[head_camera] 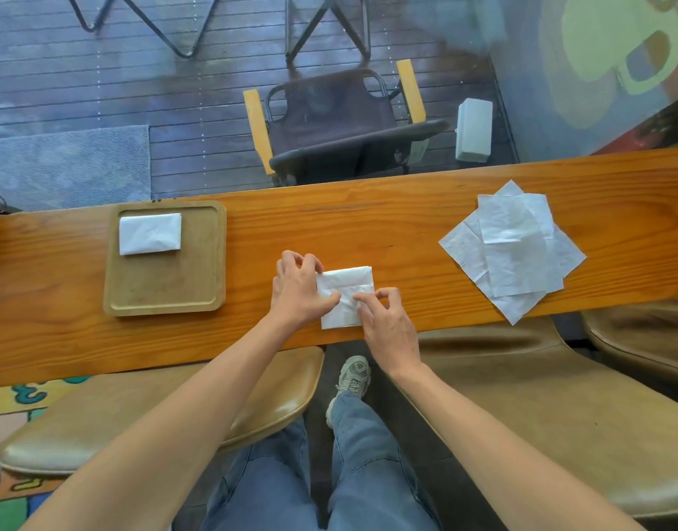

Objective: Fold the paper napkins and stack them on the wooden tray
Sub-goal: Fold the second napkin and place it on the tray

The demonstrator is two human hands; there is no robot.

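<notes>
A: Mid-fold on the napkin [345,297] at the near edge of the worktop [406,224], straight ahead. Left hand [297,289] lying over the napkin's left side, fingers [310,262] curled at the far left corner, thumb pressed flat across the sheet. Right hand [387,323] at the near right part, thumb and forefinger closed in a pinch on a raised flap.

B: Best way to finish this fold?

A: Probably: bring the pinched flap over until its edge meets the far edge, check the corners, only then crease. Keep the left hand pinning the sheet, or the thin paper likely to slide on the smooth wood. Run a finger from the middle of the crease outward. Light pressure; soft tissue, easily torn or wrinkled, already somewhat crumpled near the pinch.

B: And the wooden tray [199,300]?

A: To the left on the worktop, well apart from the hands. Holding one white folded stack [149,233] in its far left corner, square with the rim. Impossible to tell how many napkins in that stack. Rest of the tray bare.

B: Anything left to fold?

A: A loose pile of unfolded napkins [513,247] to the right, fanned at different angles, near corner reaching the worktop's front edge. Several sheets, exact count unclear. So early in the task, by the look of it.

B: Next placing?

A: Likely squarely on top of the folded stack, edges matched, to keep it from leaning.
</notes>
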